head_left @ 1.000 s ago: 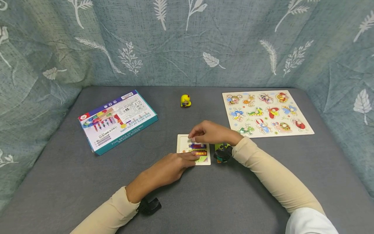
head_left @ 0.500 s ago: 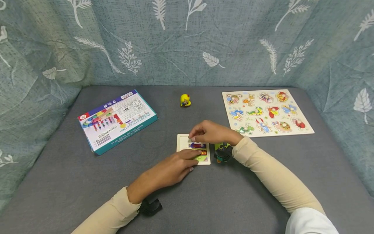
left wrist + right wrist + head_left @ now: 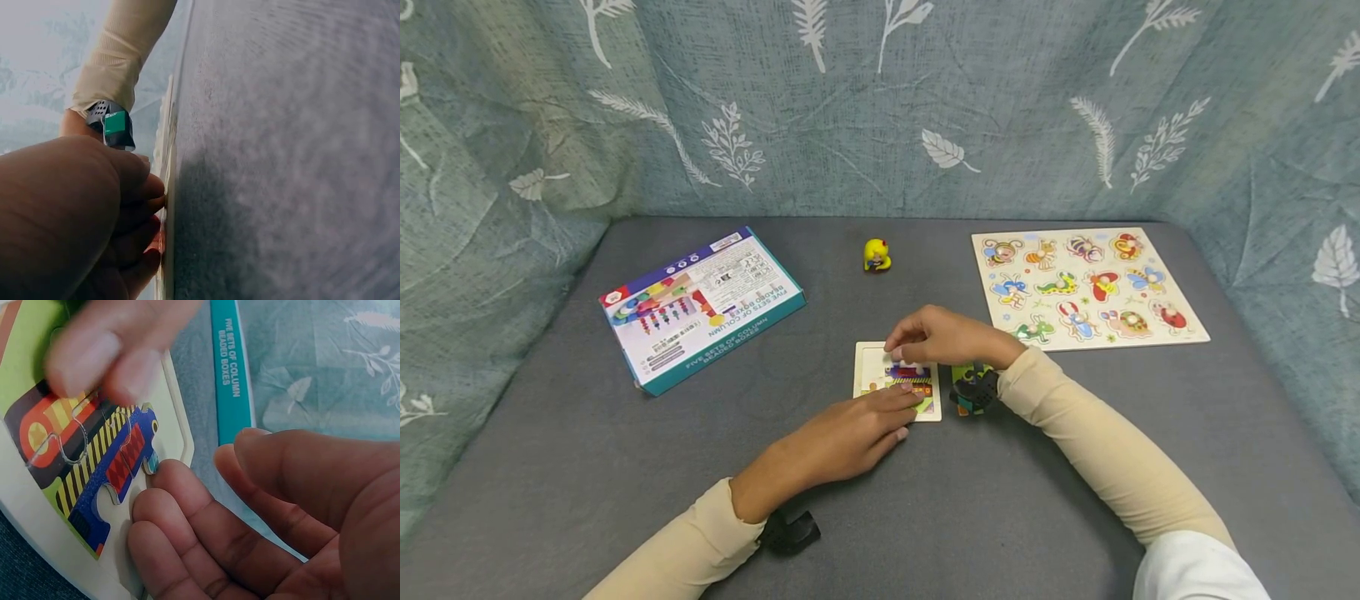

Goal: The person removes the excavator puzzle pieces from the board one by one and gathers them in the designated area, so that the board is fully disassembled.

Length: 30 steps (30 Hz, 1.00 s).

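A small square jigsaw puzzle tray (image 3: 869, 358) with a cream border lies in the middle of the table. Joined picture pieces (image 3: 119, 469), with a blue, red and striped vehicle print, fill part of it. My left hand (image 3: 857, 433) lies over its near side, fingers extended onto the pieces; they look blurred in the right wrist view. At the far side, my right hand (image 3: 946, 337) rests its loosely bent fingertips on the tray beside the pieces' edge, the thumb apart with nothing pinched. Green and orange puzzle pieces (image 3: 962, 375) lie partly hidden under my right wrist.
A flat bead-set box (image 3: 703, 308) lies at the left. A small yellow toy figure (image 3: 876, 255) stands at the back. A wooden insect peg board (image 3: 1086, 292) lies at the right rear. A patterned curtain (image 3: 880, 108) hangs behind the table.
My left hand has shifted slightly to the right, its fingers sliding farther over the puzzle pieces. The right hand has stayed in place.
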Tool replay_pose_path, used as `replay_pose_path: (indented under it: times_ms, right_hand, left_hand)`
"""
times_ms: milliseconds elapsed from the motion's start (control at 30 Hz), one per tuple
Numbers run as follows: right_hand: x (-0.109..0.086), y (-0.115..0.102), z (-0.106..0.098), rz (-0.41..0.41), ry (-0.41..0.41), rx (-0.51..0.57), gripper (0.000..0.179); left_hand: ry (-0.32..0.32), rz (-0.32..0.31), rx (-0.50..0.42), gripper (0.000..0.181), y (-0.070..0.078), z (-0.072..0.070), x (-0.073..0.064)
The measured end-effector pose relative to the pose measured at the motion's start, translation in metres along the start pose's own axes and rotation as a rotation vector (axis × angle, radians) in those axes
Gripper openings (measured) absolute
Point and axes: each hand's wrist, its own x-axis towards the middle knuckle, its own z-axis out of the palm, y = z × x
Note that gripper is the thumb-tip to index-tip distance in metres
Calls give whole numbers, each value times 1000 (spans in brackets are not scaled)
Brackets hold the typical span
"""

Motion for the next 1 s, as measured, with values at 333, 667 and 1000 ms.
replay_pose_path:
  times_ms: [333, 667, 1000]
  right_hand:
    - [1, 1, 0, -4, -1, 21, 18]
    - [3, 2, 0, -10, 3, 7, 18]
    - [3, 1, 0, -15, 15, 26, 17]
  left_hand:
    - [-8, 7, -7, 38, 1, 0, 1]
    - [10, 16, 28, 38, 1, 0, 3]
    - [10, 12, 74, 38, 1, 2, 5]
